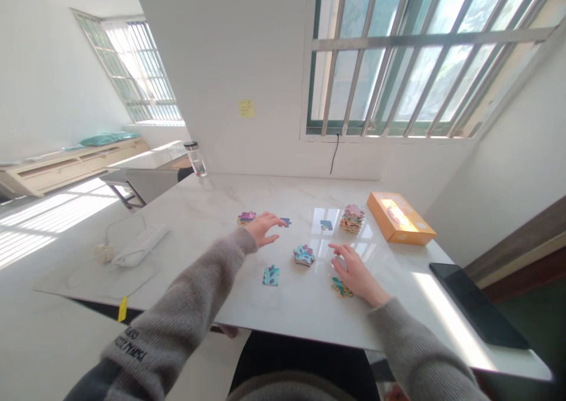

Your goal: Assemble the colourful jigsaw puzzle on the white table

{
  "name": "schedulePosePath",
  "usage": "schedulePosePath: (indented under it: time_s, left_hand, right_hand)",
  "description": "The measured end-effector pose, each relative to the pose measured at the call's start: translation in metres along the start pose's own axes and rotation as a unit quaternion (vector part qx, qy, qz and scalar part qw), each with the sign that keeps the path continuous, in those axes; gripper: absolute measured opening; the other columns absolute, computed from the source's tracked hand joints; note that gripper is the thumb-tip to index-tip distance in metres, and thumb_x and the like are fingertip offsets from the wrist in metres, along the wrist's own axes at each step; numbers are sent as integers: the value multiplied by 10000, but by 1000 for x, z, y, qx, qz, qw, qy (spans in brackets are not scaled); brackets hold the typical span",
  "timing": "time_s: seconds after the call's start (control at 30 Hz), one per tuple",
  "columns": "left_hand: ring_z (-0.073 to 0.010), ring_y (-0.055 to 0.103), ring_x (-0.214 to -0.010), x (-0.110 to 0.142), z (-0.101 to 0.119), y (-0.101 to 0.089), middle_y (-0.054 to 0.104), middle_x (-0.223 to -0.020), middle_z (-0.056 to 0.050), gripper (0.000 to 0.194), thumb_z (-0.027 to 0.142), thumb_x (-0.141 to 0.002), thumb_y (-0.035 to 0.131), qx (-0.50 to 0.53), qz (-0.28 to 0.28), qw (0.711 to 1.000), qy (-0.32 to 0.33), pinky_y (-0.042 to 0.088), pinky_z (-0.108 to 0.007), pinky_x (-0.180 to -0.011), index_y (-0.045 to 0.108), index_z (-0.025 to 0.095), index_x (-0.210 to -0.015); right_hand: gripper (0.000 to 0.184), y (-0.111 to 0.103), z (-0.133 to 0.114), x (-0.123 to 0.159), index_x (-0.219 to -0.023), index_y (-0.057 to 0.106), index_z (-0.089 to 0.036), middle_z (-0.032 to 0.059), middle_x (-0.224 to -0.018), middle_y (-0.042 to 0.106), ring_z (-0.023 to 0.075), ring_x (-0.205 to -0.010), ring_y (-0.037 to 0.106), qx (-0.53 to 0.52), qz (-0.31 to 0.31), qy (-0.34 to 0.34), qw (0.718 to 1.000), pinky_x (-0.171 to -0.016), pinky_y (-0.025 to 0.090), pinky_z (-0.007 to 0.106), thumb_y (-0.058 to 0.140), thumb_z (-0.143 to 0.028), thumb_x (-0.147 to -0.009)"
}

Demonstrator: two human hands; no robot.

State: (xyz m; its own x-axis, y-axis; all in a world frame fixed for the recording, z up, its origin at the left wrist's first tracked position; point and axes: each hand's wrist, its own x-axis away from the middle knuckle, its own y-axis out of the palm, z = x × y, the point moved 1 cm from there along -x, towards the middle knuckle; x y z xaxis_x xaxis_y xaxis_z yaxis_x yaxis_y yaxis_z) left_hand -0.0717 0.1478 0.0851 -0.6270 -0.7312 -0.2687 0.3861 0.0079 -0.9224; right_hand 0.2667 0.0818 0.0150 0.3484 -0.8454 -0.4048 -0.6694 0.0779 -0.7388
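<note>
My left hand point(264, 229) reaches over the table with its fingers apart, close to a dark blue puzzle piece point(286, 222). Behind its wrist lies a small pile of purple puzzle pieces point(246, 217). My right hand point(352, 271) hovers with fingers spread, partly covering some green and orange puzzle pieces point(341, 288). Between the hands sits a low stack of light blue and purple puzzle pieces point(303, 255). Nearer me is a teal leaf-patterned puzzle piece point(271, 275). Farther back are another blue piece point(326, 225) and a tall stack of puzzle pieces point(352, 219).
An orange box point(400, 218) stands at the right, with a black tablet-like slab point(477, 303) near the table's right edge. On the left lie a white power strip point(139, 246) and cords. A clear bottle point(196, 159) stands at the far left corner of the white table point(194, 224).
</note>
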Motion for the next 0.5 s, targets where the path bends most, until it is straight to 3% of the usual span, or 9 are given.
schedulePosePath:
  time_s: [0.17, 0.27, 0.37, 0.5]
  left_hand:
    - [-289, 544, -1117, 21, -51, -37, 646, -1131, -90, 375, 309, -765, 693, -68, 39, 990, -118, 427, -436, -1038, 618, 196, -1114]
    - [-288, 578, -1049, 27, -75, -47, 655, -1050, -79, 388, 385, -694, 739, -69, 8, 982, -175, 461, -405, -969, 616, 191, -1008]
    - [-262, 606, -992, 28, -91, -51, 670, -961, -50, 333, 424, -678, 726, -59, -44, 979, -189, 468, -361, -922, 595, 201, -887]
    - [-218, 636, -911, 25, -105, -50, 696, -946, -33, 344, 440, -664, 704, -23, -73, 979, -188, 482, -306, -860, 562, 215, -883]
  right_hand:
    - [383, 0, -1, 0, -1299, 538, -218, 86, -1036, 594, 256, -1024, 597, 1, -5, 2, 1000, -951, 486, 458, 469, -245, -924]
    - [382, 0, 0, 0, -1297, 541, -218, 83, -1031, 596, 257, -1027, 598, 4, -5, 7, 1000, -953, 483, 457, 463, -251, -924]
    - [384, 1, 1, 0, -1301, 544, -209, 83, -1025, 597, 256, -1021, 598, 4, -5, 8, 1000, -957, 481, 461, 454, -263, -932]
    - [391, 1, 2, 0, -1304, 546, -205, 84, -1024, 602, 253, -1004, 600, 2, 1, 5, 1000, -947, 488, 456, 463, -265, -927]
